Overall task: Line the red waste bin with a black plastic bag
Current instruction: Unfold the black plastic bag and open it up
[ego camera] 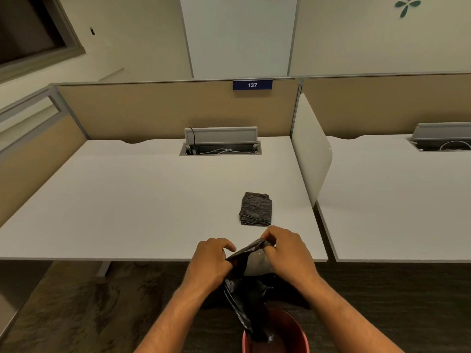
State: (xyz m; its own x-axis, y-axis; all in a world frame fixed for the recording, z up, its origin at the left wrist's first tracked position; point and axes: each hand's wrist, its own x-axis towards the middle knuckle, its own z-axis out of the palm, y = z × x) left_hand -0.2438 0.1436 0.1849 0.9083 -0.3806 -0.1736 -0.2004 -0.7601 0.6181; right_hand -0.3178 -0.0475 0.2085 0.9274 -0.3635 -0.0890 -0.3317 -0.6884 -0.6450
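Both hands grip the bag (246, 289) at its top edge, left hand (210, 261) and right hand (285, 253) pinched on it close together. The bag hangs down into the bin (293, 335) below the wrists. Just beyond the right hand a folded stack (255, 208) lies on the white desk (127, 200). A divider (312, 151) stands further right; carpet (76, 314) lies under the desk.

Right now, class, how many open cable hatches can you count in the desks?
2: one cable hatch at the back of the near desk, one on the neighbouring desk, partly cut off by the frame edge.
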